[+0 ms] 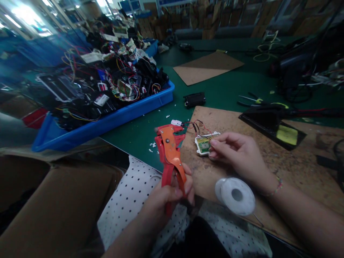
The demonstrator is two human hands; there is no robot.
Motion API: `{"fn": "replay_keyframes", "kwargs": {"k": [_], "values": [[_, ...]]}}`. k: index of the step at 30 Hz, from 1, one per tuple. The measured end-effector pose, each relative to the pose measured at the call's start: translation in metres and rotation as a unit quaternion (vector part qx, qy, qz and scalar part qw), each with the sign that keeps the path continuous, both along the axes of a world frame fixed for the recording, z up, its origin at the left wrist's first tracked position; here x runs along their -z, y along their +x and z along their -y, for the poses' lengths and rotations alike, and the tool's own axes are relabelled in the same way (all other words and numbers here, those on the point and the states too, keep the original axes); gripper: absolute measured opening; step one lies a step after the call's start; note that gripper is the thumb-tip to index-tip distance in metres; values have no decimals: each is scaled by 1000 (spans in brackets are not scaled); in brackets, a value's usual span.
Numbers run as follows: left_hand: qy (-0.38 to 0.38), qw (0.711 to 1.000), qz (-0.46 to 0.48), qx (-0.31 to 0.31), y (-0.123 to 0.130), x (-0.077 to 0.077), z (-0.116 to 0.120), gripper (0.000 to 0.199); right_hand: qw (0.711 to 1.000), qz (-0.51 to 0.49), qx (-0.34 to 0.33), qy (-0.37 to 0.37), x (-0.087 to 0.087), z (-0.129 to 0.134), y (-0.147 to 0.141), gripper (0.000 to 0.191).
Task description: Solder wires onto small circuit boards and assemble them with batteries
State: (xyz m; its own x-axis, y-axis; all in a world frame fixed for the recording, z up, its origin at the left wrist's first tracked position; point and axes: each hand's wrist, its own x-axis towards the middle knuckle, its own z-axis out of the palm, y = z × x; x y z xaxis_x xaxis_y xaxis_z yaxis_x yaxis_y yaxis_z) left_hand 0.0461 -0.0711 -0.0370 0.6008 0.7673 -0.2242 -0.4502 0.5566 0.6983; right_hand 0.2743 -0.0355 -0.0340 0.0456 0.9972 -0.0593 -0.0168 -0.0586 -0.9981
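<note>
My left hand (174, 190) is wrapped round the handles of a red and orange wire-stripping tool (170, 147), its head pointing up and away. My right hand (236, 154) pinches the right side of a small white-framed device with a green circuit board (204, 146), low over the brown board. Red and black wires run from the device to a small white cylindrical part (176, 123), just beyond the tool's head. A white spool (238, 196) lies below my right hand.
A blue bin (107, 123) heaped with electronic parts stands at left. Beyond the brown work board (215, 118) are a black part (194, 99) and cardboard (208, 67). At right lie pliers (252, 100) and a black tray (266, 125) with a yellow sponge (287, 135).
</note>
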Motion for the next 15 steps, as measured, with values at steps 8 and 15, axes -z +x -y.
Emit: {"fn": "replay_keyframes", "kwargs": {"k": [8,15], "values": [[19,1000,6,0,0,0,2,47,999,-22,34,2,2,1,0,35],[121,976,-78,-164,-9,-13,-8,45,950,91,269,129,7,-14,26,51]]}}
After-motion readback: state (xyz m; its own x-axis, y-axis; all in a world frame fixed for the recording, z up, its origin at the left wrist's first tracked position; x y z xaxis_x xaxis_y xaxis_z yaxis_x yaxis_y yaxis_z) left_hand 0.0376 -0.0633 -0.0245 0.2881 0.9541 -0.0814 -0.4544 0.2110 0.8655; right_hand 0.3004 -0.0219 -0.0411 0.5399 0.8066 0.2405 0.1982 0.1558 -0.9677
